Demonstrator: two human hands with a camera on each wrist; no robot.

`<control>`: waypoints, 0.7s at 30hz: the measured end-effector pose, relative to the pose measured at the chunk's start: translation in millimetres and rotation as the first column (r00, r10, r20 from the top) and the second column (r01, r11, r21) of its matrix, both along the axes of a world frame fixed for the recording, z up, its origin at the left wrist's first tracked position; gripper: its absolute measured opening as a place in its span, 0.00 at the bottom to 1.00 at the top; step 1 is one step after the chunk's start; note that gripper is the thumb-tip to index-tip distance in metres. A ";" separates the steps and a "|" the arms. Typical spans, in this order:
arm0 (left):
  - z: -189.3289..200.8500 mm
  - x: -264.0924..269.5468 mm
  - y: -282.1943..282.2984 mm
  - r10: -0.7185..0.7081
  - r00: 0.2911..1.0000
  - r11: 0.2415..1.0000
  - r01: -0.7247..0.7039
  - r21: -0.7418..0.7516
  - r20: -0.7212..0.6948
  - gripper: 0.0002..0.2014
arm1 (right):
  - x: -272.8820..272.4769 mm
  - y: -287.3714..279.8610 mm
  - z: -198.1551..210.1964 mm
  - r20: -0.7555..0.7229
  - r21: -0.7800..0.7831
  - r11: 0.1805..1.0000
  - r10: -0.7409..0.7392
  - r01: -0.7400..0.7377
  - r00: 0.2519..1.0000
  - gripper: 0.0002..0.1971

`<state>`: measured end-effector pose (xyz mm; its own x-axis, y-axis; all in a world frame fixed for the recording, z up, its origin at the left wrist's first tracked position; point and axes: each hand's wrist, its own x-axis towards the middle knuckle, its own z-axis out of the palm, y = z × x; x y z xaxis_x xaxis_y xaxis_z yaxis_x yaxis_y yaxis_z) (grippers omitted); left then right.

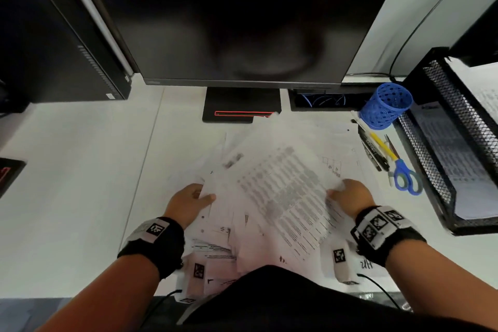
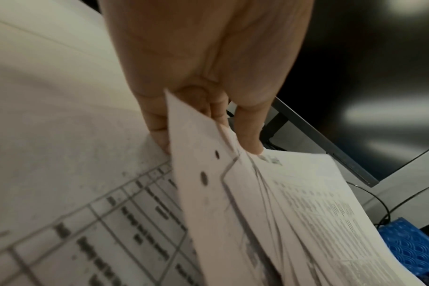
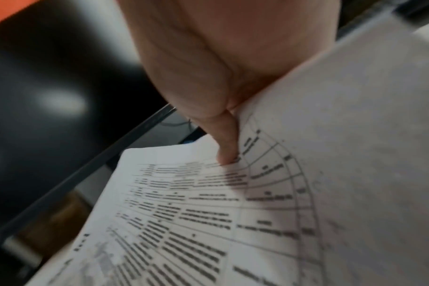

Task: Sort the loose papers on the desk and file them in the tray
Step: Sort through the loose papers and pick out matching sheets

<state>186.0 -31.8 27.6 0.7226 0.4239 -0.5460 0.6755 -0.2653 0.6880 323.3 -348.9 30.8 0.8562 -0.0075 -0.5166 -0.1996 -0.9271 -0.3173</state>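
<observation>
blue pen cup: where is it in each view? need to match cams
Head: blue pen cup upper right, lying tipped beside the mesh tray.
Left wrist: bottom right corner, behind the papers.
Right wrist: not in view.
Shared landmark: monitor, in all three.

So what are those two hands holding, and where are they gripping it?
A loose bundle of papers. The left hand pinches its left edge, the right hand its right edge.

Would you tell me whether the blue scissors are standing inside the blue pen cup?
No, the blue scissors lie flat on the desk beside the pens, in front of the blue pen cup.
</observation>
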 end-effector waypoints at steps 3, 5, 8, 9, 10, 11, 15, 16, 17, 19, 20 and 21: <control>1.2 2.3 3.4 0.059 0.998 0.994 -0.058 -0.090 0.011 0.24 | 0.3 -21.3 1.2 -0.068 -0.048 0.992 -0.120 0.117 0.990 0.27; 0.7 3.0 1.3 0.042 0.999 0.993 -0.040 -0.112 0.015 0.23 | 0.7 -31.0 -2.1 -0.135 -0.084 0.985 -0.160 0.150 0.978 0.31; 1.7 4.1 -7.2 0.014 1.000 0.990 -0.012 -0.143 0.013 0.22 | 0.0 -33.3 -5.4 -0.177 -0.050 0.972 -0.235 0.230 0.956 0.34; 2.0 4.6 -10.2 -0.001 1.000 0.988 0.002 -0.158 0.008 0.25 | 0.0 -30.5 -4.7 -0.162 -0.030 0.962 -0.272 0.271 0.948 0.38; 1.0 5.3 -13.4 -0.024 1.000 0.989 0.023 -0.149 -0.001 0.28 | 0.5 -26.5 -4.9 -0.143 -0.019 0.953 -0.301 0.301 0.943 0.42; 1.0 5.8 -16.4 -0.045 0.999 0.992 0.043 -0.116 -0.008 0.32 | 0.6 -21.7 -4.4 -0.129 -0.014 0.946 -0.322 0.323 0.938 0.45; -1.9 1.6 -25.9 -0.043 0.999 0.999 0.043 -0.006 -0.020 0.39 | -0.9 -6.0 -2.5 -0.076 -0.133 0.935 -0.342 0.330 0.937 0.49; -4.2 -1.5 -27.6 -0.038 0.999 0.999 0.038 -0.002 -0.023 0.39 | -2.0 -4.2 -3.3 -0.076 -0.147 0.930 -0.352 0.338 0.933 0.47; -6.4 -5.3 -29.2 -0.029 0.999 1.000 0.029 -0.009 -0.022 0.39 | -3.6 -2.4 -5.2 -0.061 -0.137 0.934 -0.341 0.331 0.938 0.42; -11.5 -11.7 -31.6 -0.004 1.000 0.999 0.004 -0.039 -0.009 0.36 | -7.3 3.4 -4.6 -0.074 -0.118 0.960 -0.263 0.253 0.962 0.29; -12.3 -14.4 -33.4 0.005 1.000 0.999 -0.004 -0.035 0.004 0.35 | -8.6 5.1 -5.1 -0.083 -0.113 0.970 -0.225 0.215 0.971 0.26; -11.5 -16.9 -36.2 0.022 0.999 1.000 -0.022 -0.004 0.028 0.34 | -8.9 6.6 -5.3 -0.083 -0.097 0.974 -0.211 0.203 0.974 0.23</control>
